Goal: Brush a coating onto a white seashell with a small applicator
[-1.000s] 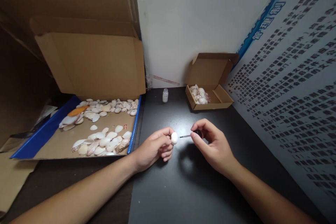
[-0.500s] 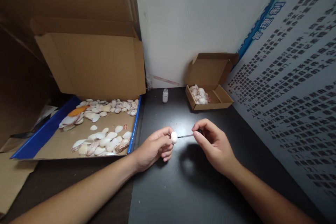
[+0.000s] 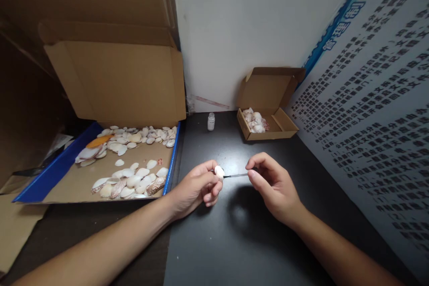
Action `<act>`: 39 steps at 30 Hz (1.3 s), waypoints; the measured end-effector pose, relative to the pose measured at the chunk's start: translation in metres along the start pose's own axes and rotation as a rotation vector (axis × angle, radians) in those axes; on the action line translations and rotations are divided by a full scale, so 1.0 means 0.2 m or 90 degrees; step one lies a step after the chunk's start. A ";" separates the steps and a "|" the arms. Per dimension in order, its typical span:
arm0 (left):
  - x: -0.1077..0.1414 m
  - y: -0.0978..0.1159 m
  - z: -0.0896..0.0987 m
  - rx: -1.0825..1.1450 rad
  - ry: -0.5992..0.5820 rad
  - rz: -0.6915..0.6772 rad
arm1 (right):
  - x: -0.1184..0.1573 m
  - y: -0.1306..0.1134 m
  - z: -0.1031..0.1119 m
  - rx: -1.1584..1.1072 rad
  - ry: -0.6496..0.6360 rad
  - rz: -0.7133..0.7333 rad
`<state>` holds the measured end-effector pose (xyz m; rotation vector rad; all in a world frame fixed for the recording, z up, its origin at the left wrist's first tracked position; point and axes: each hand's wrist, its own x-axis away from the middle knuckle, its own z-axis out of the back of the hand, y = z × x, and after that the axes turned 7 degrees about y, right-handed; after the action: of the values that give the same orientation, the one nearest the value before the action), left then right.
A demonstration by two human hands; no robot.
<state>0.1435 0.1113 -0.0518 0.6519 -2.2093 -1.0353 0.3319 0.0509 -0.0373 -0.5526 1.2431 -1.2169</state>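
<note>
Near the middle of the dark tabletop, my left hand (image 3: 197,186) pinches a small white shell (image 3: 219,172) between thumb and fingers. My right hand (image 3: 275,186) is closed around the dark cap end of a thin brush (image 3: 237,175), held level above the table. The brush's dark tip points left and touches or nearly touches the shell's right edge. Behind the hands stands a small open glass bottle (image 3: 211,123) with whitish contents.
At the left, a large open blue-edged cardboard box (image 3: 77,183) holds several loose shells (image 3: 134,181) and an orange piece (image 3: 99,141). A small open cardboard box (image 3: 273,134) with shells (image 3: 255,121) stands back right. A printed board (image 3: 385,98) leans along the right side.
The shell has turned and shifted slightly left in my left hand's fingers. The brush tip has moved a little left with it.
</note>
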 end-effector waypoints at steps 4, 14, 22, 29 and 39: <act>0.00 0.00 0.00 0.017 0.014 0.000 | -0.01 0.00 -0.01 0.025 -0.018 -0.025; 0.00 0.00 0.00 0.069 0.026 0.006 | 0.01 0.01 -0.01 -0.025 -0.028 -0.036; 0.01 0.01 0.01 0.104 0.024 0.037 | -0.01 0.00 0.00 0.043 0.004 -0.030; 0.01 0.01 0.01 0.119 0.021 0.035 | 0.01 0.00 -0.01 -0.011 -0.007 0.005; 0.01 0.01 0.01 0.115 0.020 0.026 | -0.01 0.00 0.00 0.025 0.014 0.011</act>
<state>0.1403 0.1119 -0.0510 0.6925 -2.2972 -0.8060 0.3310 0.0523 -0.0361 -0.5009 1.2376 -1.2330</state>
